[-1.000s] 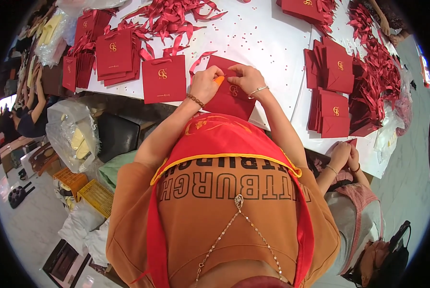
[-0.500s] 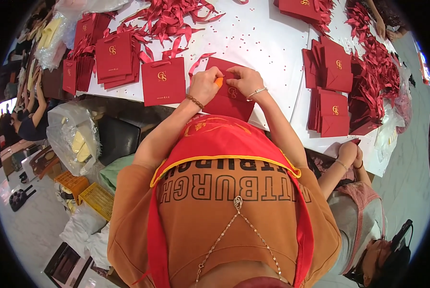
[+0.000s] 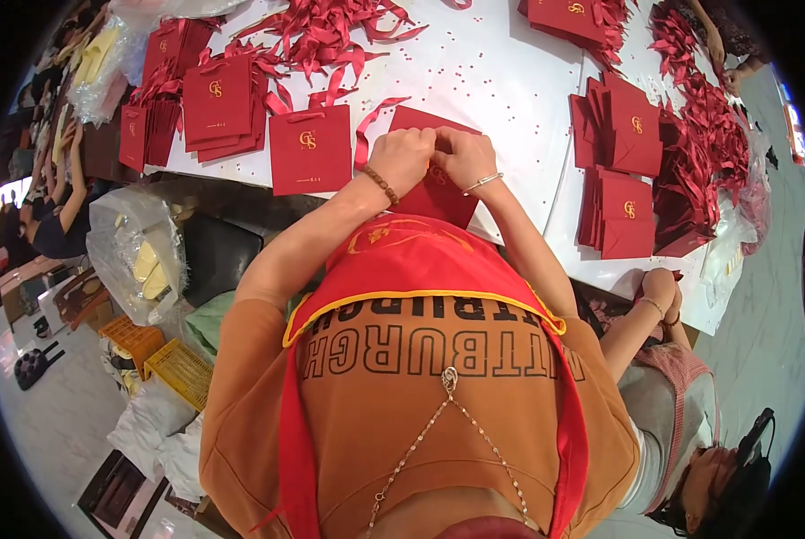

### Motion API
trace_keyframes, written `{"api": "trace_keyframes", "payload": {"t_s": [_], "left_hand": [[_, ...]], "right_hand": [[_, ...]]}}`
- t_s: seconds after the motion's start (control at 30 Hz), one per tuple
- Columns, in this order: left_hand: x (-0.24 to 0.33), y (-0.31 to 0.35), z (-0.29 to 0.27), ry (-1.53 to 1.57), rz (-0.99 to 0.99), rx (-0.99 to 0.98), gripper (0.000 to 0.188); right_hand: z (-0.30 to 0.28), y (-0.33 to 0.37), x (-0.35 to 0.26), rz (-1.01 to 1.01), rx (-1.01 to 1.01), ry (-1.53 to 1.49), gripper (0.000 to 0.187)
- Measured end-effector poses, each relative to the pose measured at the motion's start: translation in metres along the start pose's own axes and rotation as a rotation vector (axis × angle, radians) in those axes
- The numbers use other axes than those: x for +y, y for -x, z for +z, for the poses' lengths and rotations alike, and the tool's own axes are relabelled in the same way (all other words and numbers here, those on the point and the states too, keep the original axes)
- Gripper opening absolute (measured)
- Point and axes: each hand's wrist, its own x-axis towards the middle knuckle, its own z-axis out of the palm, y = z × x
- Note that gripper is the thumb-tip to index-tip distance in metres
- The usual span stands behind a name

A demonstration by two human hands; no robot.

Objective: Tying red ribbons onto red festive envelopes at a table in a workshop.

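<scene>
A dark red paper bag [image 3: 452,199] lies flat on the white table in front of me, partly covered by my hands. My left hand [image 3: 402,160] is closed over its upper part, fingers curled down; what it grips is hidden. Against it, fingertips meeting, my right hand [image 3: 464,158] is closed too, and its pinch cannot be made out. A red ribbon [image 3: 367,135] trails on the table beside my left hand. Just left of my hands lies another red bag [image 3: 311,151] with a gold emblem and a ribbon handle.
Stacked red bags [image 3: 218,103] stand at the left, below a heap of red ribbons [image 3: 317,36]. More bags [image 3: 625,214] are piled on the right. Small red paper dots [image 3: 483,67] litter the table. A co-worker's hands [image 3: 661,292] are at the near right edge.
My left hand has moved right, up against my right hand. The orange thing that showed in its fingers is now out of sight. My right fingers have curled in.
</scene>
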Motion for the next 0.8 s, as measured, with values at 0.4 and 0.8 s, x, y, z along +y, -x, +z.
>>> {"api": "trace_keyframes", "payload": {"t_s": [0.4,0.8], "left_hand": [[-0.011,-0.015,-0.015,0.713,-0.367,-0.248,0.007],[-0.044,-0.038,-0.030,0.213,-0.242,-0.356,0.027]], "right_hand": [[-0.007,0.006,-0.001,-0.011,0.007,-0.125,0.029],[-0.001,0.024,-0.020,-0.191,0.228,0.217,0.017]]}}
